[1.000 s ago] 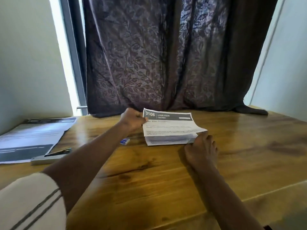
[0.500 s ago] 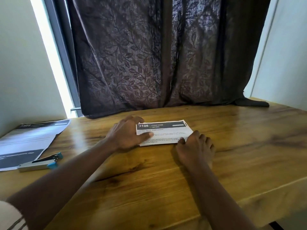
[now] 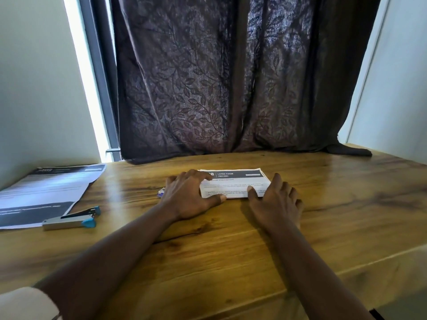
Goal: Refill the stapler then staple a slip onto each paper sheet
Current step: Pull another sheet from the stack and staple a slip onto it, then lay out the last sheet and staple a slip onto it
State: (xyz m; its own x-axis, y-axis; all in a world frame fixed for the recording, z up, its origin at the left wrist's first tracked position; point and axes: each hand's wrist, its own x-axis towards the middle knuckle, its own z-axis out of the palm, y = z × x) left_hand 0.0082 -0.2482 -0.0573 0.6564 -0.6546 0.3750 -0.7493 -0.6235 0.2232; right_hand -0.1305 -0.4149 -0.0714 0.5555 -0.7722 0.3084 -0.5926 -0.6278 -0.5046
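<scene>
A dark leaf-patterned curtain (image 3: 231,88) drapes onto the far edge of the wooden table (image 3: 231,262). Printed sheets (image 3: 46,192) lie at its left edge, with the stapler (image 3: 71,219) at their near corner. The folded sheet (image 3: 235,183) lies flat at centre, and the left hand (image 3: 187,197) and right hand (image 3: 276,199) press on it with straight fingers. A small box (image 3: 161,192) peeks out beside the left hand. Open wood runs right and toward the near edge.

A wooden table (image 3: 219,262) lies under the left hand (image 3: 189,197). Beyond the hand hangs a dark leaf-patterned curtain (image 3: 219,88), its hem touching the tabletop. Up and left of the hand are a bright window strip (image 3: 85,77) and a pale wall (image 3: 34,88).
</scene>
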